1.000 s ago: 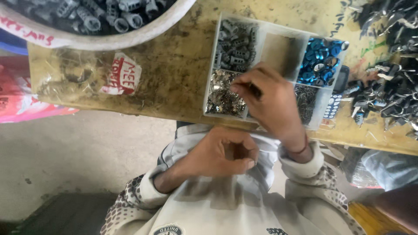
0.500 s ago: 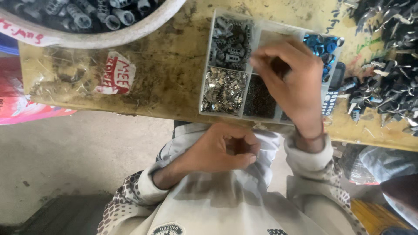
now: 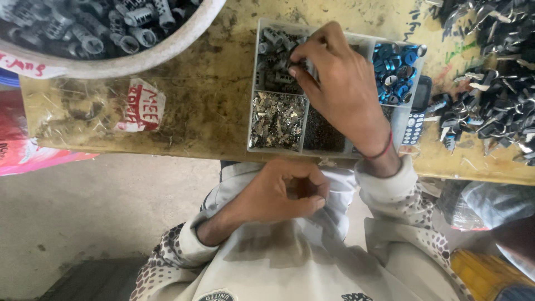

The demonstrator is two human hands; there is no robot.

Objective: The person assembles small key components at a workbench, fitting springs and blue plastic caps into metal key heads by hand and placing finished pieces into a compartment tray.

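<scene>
Reaching across the surface [image 3: 184, 111], head view, one entry per item.

Right hand [image 3: 340, 89]: stretched over the divided plastic tray [image 3: 253, 120], fingertips [image 3: 295, 64] pinched narrow in the far-left compartment among grey metal sleeves [image 3: 273, 61]; whether a piece sits in the grip cannot be told. Red thread on the wrist.

Left hand [image 3: 284, 192]: held at the lap, just below the surface edge, fingers curled into a loose ring; the grip is closed around a small dark spot, too hidden to name.

Tray compartments: silvery clips [image 3: 277, 120] near left; fine dark bits [image 3: 322, 131] beside them; blue caps [image 3: 397, 69] far right.

Beside the tray, right: small keypad phone [image 3: 415, 120], then a heap of dark metal parts [image 3: 496, 106].

Far left: large white bowl [image 3: 139, 58] of grey sleeves; clear bag with a red-marked label [image 3: 139, 106] lying flat below it.
</scene>
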